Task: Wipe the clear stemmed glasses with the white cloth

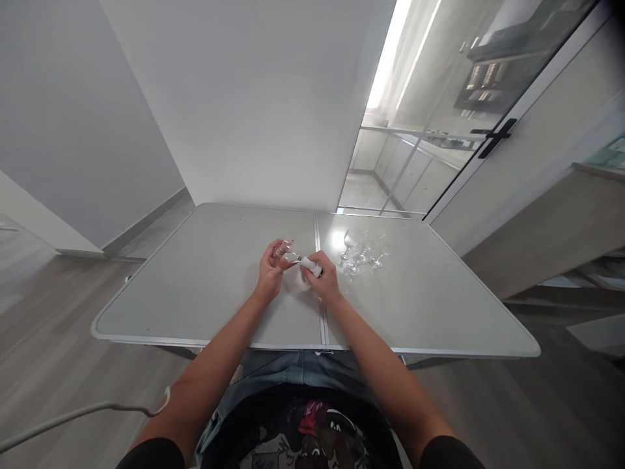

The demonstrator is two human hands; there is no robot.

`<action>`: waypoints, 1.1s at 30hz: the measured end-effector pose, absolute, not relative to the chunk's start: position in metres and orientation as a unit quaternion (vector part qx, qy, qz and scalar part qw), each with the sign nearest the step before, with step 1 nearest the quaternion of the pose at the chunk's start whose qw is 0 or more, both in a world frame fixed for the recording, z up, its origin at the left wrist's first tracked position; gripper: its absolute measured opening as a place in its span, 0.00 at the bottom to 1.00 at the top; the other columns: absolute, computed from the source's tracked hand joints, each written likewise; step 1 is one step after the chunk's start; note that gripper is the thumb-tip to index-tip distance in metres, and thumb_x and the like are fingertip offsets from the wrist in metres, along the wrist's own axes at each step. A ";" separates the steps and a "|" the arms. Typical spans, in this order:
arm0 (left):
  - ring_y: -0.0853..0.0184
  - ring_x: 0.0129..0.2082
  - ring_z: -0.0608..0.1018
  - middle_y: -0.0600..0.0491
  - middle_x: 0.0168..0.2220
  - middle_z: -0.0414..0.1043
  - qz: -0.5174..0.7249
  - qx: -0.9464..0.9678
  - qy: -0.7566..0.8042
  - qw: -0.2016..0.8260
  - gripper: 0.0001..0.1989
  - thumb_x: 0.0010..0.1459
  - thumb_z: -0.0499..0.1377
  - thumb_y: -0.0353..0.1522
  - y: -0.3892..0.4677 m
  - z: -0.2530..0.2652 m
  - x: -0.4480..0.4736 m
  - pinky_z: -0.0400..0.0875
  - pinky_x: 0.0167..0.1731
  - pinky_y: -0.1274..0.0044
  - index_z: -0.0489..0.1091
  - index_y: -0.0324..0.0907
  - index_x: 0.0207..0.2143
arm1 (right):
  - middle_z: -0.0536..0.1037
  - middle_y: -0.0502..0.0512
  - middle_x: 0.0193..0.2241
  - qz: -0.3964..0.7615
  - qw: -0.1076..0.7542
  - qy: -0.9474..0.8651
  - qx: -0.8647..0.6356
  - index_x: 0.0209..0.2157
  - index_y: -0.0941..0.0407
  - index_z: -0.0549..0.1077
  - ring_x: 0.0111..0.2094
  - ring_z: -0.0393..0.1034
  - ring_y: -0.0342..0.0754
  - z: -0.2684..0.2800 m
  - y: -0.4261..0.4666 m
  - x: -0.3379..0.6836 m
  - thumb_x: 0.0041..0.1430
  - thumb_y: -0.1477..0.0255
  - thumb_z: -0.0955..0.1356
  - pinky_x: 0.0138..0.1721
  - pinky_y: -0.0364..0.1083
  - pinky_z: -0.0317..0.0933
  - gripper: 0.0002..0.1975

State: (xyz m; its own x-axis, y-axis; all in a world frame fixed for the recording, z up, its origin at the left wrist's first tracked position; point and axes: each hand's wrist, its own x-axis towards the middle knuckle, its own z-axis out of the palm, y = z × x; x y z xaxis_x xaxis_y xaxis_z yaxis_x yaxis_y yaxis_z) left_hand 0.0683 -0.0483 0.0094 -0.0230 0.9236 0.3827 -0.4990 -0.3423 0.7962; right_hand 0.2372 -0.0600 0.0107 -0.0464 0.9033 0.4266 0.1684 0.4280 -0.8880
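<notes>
My left hand (271, 268) is closed around the bowl of a small clear stemmed glass (289, 250), tilted so its stem end points toward my right hand. My right hand (326, 279) pinches a white cloth or tissue (310, 265) at the stem end of that glass. Part of the white material hangs below the fingers. The foot of the glass is hidden by the cloth and fingers. Both hands are above the middle of the table, close to its seam.
Several clear stemmed glasses (360, 253) stand grouped on the right half of the grey folding table (205, 280). Its metal-edged seam (319, 293) runs front to back. A white wall (254, 104) rises behind, with a glass door (415, 130) at right. A pale cable (107, 405) shows lower left.
</notes>
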 end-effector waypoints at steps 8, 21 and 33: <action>0.57 0.54 0.75 0.41 0.60 0.69 0.670 0.461 0.230 0.534 0.33 0.50 0.72 0.44 -0.049 0.010 0.066 0.79 0.47 0.65 0.68 0.47 0.56 | 0.73 0.58 0.39 0.266 0.534 -0.687 -0.414 0.35 0.52 0.77 0.40 0.68 0.52 0.013 -0.061 0.241 0.59 0.62 0.70 0.46 0.52 0.65 0.09; 0.51 0.60 0.70 0.40 0.57 0.71 0.637 0.501 0.206 0.548 0.32 0.51 0.72 0.42 -0.045 0.010 0.063 0.80 0.45 0.65 0.69 0.44 0.56 | 0.68 0.49 0.23 0.569 0.419 -0.602 -0.372 0.27 0.56 0.71 0.24 0.62 0.44 0.011 -0.054 0.249 0.56 0.56 0.71 0.26 0.44 0.58 0.17; 0.54 0.57 0.73 0.41 0.56 0.71 0.640 0.501 0.220 0.540 0.32 0.51 0.72 0.42 -0.044 0.006 0.065 0.81 0.44 0.65 0.69 0.44 0.56 | 0.67 0.49 0.22 0.537 0.447 -0.597 -0.395 0.24 0.56 0.70 0.23 0.60 0.43 0.011 -0.055 0.247 0.54 0.57 0.73 0.25 0.43 0.55 0.18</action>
State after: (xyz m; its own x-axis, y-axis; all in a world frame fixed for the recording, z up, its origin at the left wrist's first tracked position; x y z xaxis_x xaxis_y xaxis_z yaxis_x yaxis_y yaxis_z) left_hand 0.0646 -0.0438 0.0057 0.0839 0.9112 0.4033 -0.4704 -0.3206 0.8222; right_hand 0.2469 -0.0552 0.0114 -0.2877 0.9515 0.1092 -0.0079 0.1117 -0.9937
